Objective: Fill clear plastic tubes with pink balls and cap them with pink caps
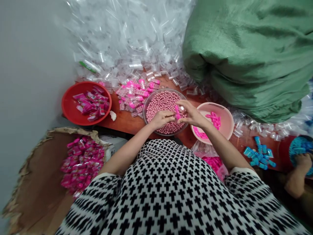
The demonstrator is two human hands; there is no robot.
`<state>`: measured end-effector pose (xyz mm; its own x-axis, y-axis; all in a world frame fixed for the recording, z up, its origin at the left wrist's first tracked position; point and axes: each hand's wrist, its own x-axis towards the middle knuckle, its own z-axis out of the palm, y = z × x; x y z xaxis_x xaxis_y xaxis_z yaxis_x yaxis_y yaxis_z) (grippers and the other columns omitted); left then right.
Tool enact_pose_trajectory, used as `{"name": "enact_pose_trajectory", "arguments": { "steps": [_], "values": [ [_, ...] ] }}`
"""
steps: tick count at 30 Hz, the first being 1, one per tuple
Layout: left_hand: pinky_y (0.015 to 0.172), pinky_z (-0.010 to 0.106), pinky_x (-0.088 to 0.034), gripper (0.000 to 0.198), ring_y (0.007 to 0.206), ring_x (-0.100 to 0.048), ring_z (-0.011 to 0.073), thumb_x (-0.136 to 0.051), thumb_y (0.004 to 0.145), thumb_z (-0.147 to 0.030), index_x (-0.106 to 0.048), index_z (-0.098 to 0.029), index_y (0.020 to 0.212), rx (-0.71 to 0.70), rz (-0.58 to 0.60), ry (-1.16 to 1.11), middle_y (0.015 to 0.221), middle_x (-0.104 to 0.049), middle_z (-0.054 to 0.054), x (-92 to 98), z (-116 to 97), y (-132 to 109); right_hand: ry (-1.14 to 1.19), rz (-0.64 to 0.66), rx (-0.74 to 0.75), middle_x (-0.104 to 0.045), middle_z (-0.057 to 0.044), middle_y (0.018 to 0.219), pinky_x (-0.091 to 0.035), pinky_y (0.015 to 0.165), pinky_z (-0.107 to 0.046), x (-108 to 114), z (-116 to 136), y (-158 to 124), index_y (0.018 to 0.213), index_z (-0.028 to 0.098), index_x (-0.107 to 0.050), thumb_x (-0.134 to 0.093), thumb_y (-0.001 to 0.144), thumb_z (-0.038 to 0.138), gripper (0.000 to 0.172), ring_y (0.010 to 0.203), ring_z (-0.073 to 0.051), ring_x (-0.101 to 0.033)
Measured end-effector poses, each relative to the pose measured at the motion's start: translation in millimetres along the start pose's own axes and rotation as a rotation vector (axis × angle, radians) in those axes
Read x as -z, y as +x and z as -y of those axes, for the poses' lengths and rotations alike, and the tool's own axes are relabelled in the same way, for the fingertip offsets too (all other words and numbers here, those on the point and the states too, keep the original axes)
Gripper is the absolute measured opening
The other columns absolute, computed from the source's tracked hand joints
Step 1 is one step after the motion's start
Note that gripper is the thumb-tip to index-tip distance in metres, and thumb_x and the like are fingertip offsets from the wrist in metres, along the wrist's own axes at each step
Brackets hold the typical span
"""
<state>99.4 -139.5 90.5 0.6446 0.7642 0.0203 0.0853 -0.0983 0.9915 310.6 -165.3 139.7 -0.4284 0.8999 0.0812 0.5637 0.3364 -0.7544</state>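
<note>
Over a metal bowl (144, 112) filled with pink beads (161, 104), my two hands meet at one small clear container. My right hand (194, 116) curls its thumb and fingers around this clear container (182, 108). A bright pink cap (177, 112) is at its left end, against the fingertips of my left hand (161, 120). The left fingers are pressed together at the cap; how firmly they grip it is hard to see. To the right, a light pink basin (227, 122) holds pink caps (215, 120), partly behind my right forearm.
Bead-filled containers (133, 94) lie behind the bowl, below a heap of clear containers (127, 39). A red basin (66, 104) and a carton (36, 182) hold wrapped pink packs. A green sack (244, 58) bulges at right. Blue containers (260, 155) lie near another person's hand (303, 163).
</note>
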Motion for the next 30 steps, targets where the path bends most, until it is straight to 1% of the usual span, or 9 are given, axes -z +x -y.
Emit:
{"name": "enact_pose_trajectory", "arguments": {
  "steps": [2, 3, 6, 8, 10, 13, 17, 25, 30],
  "values": [
    [0.081, 0.029, -0.051, 0.032, 0.086, -0.069, 0.0207, -0.068, 0.077, -0.043, -0.077, -0.016, 0.092, 0.029, 0.069, -0.034, 0.092, -0.076, 0.007, 4.7, 0, 0, -0.101, 0.087, 0.122, -0.045, -0.014, 0.144, -0.037, 0.109, -0.049, 10, 3, 9, 0.139, 0.023, -0.045, -0.064, 0.074, 0.068, 0.081, 0.139, -0.03, -0.036],
    [0.081, 0.03, -0.052, 0.034, 0.085, -0.069, 0.0213, -0.069, 0.077, -0.044, -0.076, -0.015, 0.093, 0.053, 0.088, -0.061, 0.092, -0.076, 0.007, 6.0, 1, -2, -0.143, 0.135, 0.185, -0.042, -0.013, 0.147, -0.034, 0.111, -0.05, 14, 5, 13, 0.141, 0.023, -0.043, -0.062, 0.077, 0.066, 0.079, 0.142, -0.029, -0.032],
    [0.077, 0.032, -0.053, 0.041, 0.081, -0.069, 0.0216, -0.069, 0.074, -0.048, -0.075, -0.014, 0.096, 0.144, 0.02, -0.183, 0.089, -0.075, 0.007, 6.7, 3, -7, -0.243, 0.197, 0.303, -0.055, -0.013, 0.136, -0.04, 0.108, -0.048, 15, 7, 21, 0.135, 0.023, -0.05, -0.056, 0.087, 0.056, 0.058, 0.133, -0.027, -0.045],
    [0.079, 0.032, -0.053, 0.044, 0.084, -0.068, 0.0212, -0.071, 0.072, -0.049, -0.074, -0.014, 0.099, 0.195, -0.113, -0.28, 0.092, -0.075, 0.006, 5.7, 6, -9, -0.294, 0.121, 0.262, -0.064, -0.013, 0.12, -0.048, 0.099, -0.044, 6, 5, 21, 0.128, 0.022, -0.056, -0.054, 0.09, 0.05, 0.047, 0.117, -0.026, -0.058],
    [0.081, 0.033, -0.052, 0.044, 0.088, -0.067, 0.0204, -0.073, 0.071, -0.048, -0.073, -0.015, 0.101, 0.226, -0.235, -0.376, 0.097, -0.074, 0.006, 4.8, 8, -11, -0.318, 0.011, 0.161, -0.067, -0.013, 0.113, -0.051, 0.094, -0.043, -8, 3, 20, 0.126, 0.021, -0.057, -0.051, 0.093, 0.048, 0.043, 0.107, -0.025, -0.062],
    [0.081, 0.032, -0.052, 0.043, 0.087, -0.065, 0.0187, -0.074, 0.07, -0.048, -0.07, -0.016, 0.098, 0.234, -0.33, -0.46, 0.094, -0.072, 0.005, 5.0, 10, -10, -0.303, -0.065, 0.054, -0.06, -0.017, 0.126, -0.047, 0.102, -0.049, -34, 4, 22, 0.136, 0.019, -0.048, -0.054, 0.09, 0.05, 0.057, 0.118, -0.029, -0.057],
    [0.076, 0.028, -0.05, 0.042, 0.082, -0.062, 0.0157, -0.074, 0.07, -0.049, -0.065, -0.017, 0.095, 0.257, -0.407, -0.488, 0.089, -0.069, 0.004, 8.4, 13, -8, -0.306, -0.073, 0.003, -0.048, -0.024, 0.138, -0.039, 0.107, -0.056, -62, 8, 34, 0.146, 0.01, -0.032, -0.063, 0.081, 0.055, 0.085, 0.13, -0.036, -0.045],
    [0.074, 0.026, -0.048, 0.045, 0.079, -0.06, 0.0144, -0.07, 0.071, -0.054, -0.06, -0.017, 0.096, 0.297, -0.499, -0.413, 0.085, -0.065, 0.002, 25.3, 26, -7, -0.318, -0.107, -0.051, -0.057, -0.021, 0.124, -0.043, 0.101, -0.053, -93, 0, 69, 0.137, 0.011, -0.044, -0.062, 0.08, 0.038, 0.066, 0.116, -0.034, -0.052],
    [0.067, 0.025, -0.047, 0.045, 0.071, -0.059, 0.0131, -0.071, 0.069, -0.052, -0.061, -0.017, 0.097, 0.316, -0.552, -0.392, 0.079, -0.065, 0.001, 51.2, 38, -4, -0.277, -0.038, -0.033, -0.051, -0.022, 0.133, -0.039, 0.106, -0.051, -103, 2, 96, 0.141, 0.01, -0.038, -0.063, 0.081, 0.041, 0.072, 0.126, -0.034, -0.047]
  ]
}}
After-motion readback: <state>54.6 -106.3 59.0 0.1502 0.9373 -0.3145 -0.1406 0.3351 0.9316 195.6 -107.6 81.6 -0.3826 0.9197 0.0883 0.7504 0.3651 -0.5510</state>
